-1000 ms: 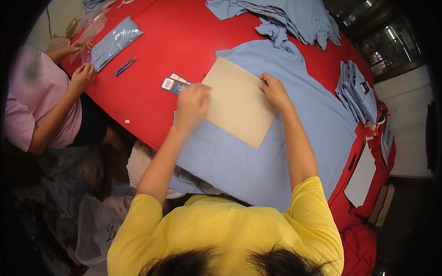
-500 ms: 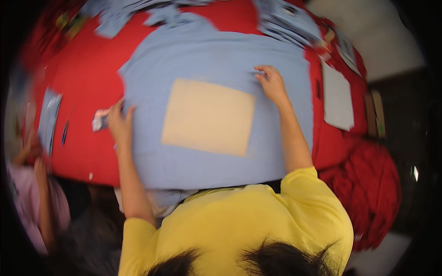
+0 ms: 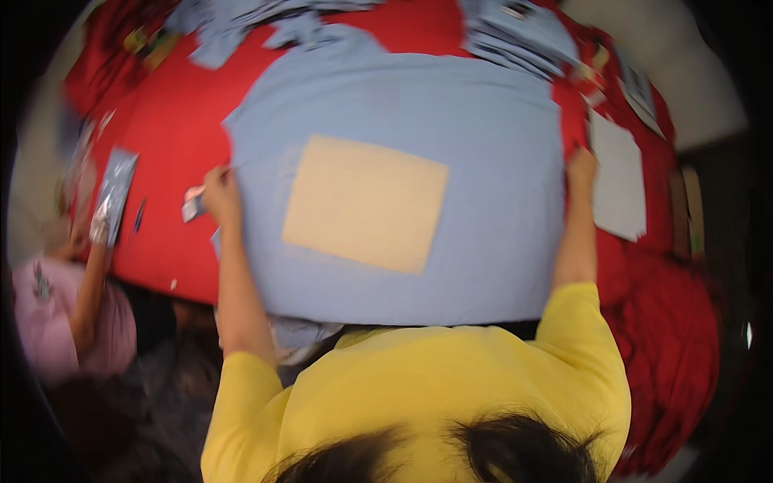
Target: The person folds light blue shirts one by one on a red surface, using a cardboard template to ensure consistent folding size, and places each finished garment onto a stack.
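- A light-blue garment was seen spread flat across the middle of a red-covered worktop, its lower edge lying close to a person dressed in a yellow top.
- A tan rectangular card was laid on the garment, near its centre and turned slightly askew.
- The left hand was placed at the garment's left edge with its fingers curled; whether any cloth was gripped could not be told.
- Just beside that hand, a small tag was partly hidden.
- The right hand was held at the garment's right edge, blurred; whether it was open or closed on the cloth could not be told.
- Beyond the right hand, white sheets were laid on the red cover.
- Folded blue garments were stacked at the far right, and loose blue garments were heaped at the far left.
- On the left, a clear-wrapped blue packet was touched by a co-worker in pink, with a small blue tool set nearby.
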`<control>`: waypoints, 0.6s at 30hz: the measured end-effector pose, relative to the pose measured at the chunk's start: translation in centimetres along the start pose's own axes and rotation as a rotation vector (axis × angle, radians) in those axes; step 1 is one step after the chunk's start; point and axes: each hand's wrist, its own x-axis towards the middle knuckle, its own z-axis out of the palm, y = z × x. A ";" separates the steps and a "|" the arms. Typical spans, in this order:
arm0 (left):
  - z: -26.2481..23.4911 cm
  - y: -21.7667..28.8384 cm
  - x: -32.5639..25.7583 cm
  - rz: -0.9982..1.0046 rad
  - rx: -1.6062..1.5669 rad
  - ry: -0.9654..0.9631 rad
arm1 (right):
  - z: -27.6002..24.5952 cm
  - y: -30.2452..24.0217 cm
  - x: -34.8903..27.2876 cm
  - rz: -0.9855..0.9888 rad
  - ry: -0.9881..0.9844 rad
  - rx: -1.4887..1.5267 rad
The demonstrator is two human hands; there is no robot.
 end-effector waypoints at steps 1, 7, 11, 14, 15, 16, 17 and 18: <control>0.2 -0.7 0.1 -0.060 -0.100 -0.006 | -0.4 0.4 0.1 0.068 -0.173 -0.129; -1.6 1.3 0.3 -0.371 -0.312 0.003 | -2.7 -9.8 3.3 0.258 -0.247 1.060; -1.8 1.2 0.4 -0.413 -0.396 0.031 | -9.3 -33.8 -0.5 0.017 -0.778 1.554; -1.3 0.4 0.3 -0.411 -0.558 0.060 | -12.7 -48.2 -5.3 -0.361 -0.912 1.359; -1.2 0.7 0.4 -0.403 -0.624 0.077 | -13.0 -51.7 -7.2 -0.454 -0.835 1.399; -1.3 0.9 0.4 -0.398 -0.687 0.096 | -13.2 -54.4 -8.8 -0.548 -0.760 1.435; -1.7 1.5 0.4 -0.395 -0.664 0.076 | -13.4 -56.3 -9.5 -0.595 -0.759 1.313; -1.9 1.6 0.5 -0.398 -0.647 0.071 | -13.6 -57.8 -10.0 -0.641 -0.756 1.188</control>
